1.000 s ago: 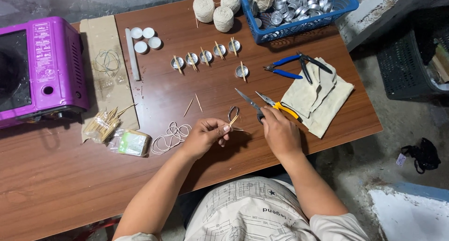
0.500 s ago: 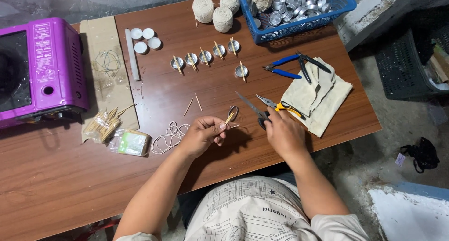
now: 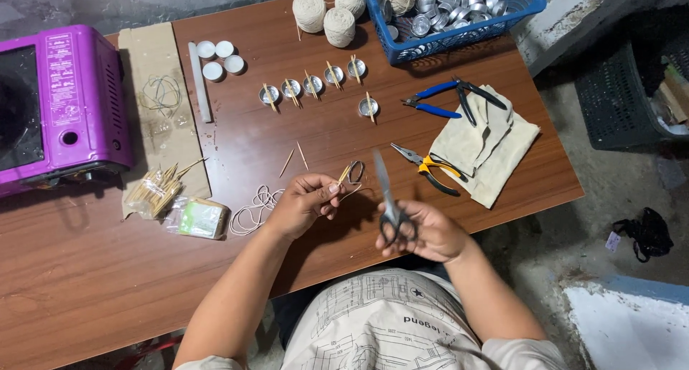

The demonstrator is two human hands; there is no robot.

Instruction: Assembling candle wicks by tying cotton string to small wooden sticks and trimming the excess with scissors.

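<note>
My left hand point(image 3: 305, 205) pinches a small wooden stick with a loop of string point(image 3: 349, 174) at its tip, held just above the brown table point(image 3: 86, 269). My right hand point(image 3: 423, 233) grips a pair of black-handled scissors point(image 3: 387, 198), blades pointing up and away, blurred by motion. The scissors sit a little right of the stick and string, not touching them. A loose pile of white string point(image 3: 255, 208) lies on the table left of my left hand.
A purple stove point(image 3: 50, 104) stands at the left. Sticks in a bag point(image 3: 154, 190), a small packet point(image 3: 201, 218), metal cups with sticks point(image 3: 312, 86), white candles point(image 3: 219, 58), yarn balls point(image 3: 323, 15), a blue basket point(image 3: 459, 11), two pliers point(image 3: 427, 167) and a cloth point(image 3: 491, 147) lie around.
My right hand has picked the scissors up from the table and drawn them back toward me. My left hand still holds the stick and string in about the same place.
</note>
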